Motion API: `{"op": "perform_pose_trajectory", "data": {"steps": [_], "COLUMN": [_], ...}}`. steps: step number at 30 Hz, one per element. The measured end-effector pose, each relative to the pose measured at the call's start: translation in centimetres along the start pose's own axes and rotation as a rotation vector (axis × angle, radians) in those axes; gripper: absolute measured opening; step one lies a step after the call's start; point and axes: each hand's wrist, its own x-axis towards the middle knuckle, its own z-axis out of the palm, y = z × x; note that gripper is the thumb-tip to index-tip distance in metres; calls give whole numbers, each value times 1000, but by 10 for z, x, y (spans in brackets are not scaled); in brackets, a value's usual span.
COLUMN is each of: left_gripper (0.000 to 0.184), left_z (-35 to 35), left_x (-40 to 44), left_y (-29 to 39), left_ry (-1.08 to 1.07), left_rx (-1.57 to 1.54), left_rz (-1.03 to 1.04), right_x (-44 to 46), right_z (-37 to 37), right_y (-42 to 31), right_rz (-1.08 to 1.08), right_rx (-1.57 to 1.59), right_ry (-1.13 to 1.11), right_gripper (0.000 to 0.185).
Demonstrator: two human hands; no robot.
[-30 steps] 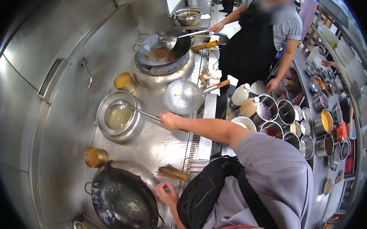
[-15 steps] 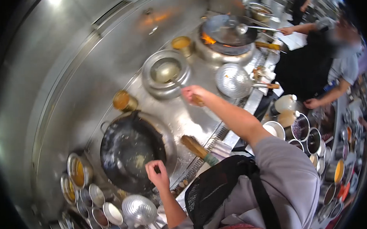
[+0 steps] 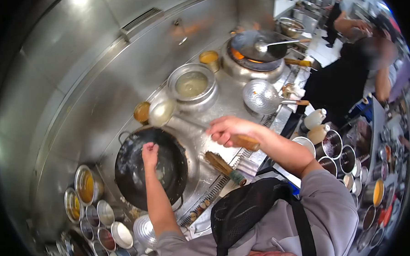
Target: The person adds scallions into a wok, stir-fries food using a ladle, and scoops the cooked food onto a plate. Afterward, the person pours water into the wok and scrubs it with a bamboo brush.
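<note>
My right hand point(image 3: 230, 130) grips a ladle point(image 3: 162, 112) near its wooden handle. The ladle's bowl, with pale liquid in it, is held in the air between the large black wok point(image 3: 170, 164) and the metal pot point(image 3: 208, 93) of cloudy liquid. Over the middle of the wok is my left hand point(image 3: 150, 154), its fingers curled closed; what they hold, if anything, is hidden. A little pale matter shows on the wok's inner surface.
A bamboo brush point(image 3: 219, 164) lies on the stove's front edge. A perforated strainer point(image 3: 261, 97) rests at right. Beyond it, a second wok point(image 3: 251, 46) sits over flames near a co-worker point(image 3: 335, 81). Several seasoning containers point(image 3: 122, 235) stand at lower left, more at right.
My right hand has lifted the ladle out of the pot and swung it left towards the wok. My left hand has moved forward over the wok. The co-worker's arm has left the far ladle.
</note>
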Motion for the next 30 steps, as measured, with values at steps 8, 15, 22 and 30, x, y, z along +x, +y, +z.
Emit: {"op": "perform_pose_trajectory", "data": {"steps": [8,15,22,30], "left_gripper": [5,6,25,21], "left_z": [-16,-19,-11,-11], "left_x": [18,-9,-40,-77], "left_y": [-40,-80,-73,-49], "left_ry": [-135,35,-118,-11], "left_rx": [71,282,200,211], "left_rz": [-42,135,49,126], "right_x": [-9,45,119,166], "right_z": [15,-33,-54,-74], "right_y": [51,54,-51,-157], "right_rz": [-113,-571,-819,-747], "right_rx": [-642,-1148,-727,-467], "right_ry": [18,293,456,615], "right_gripper": [54,63,32,26]}}
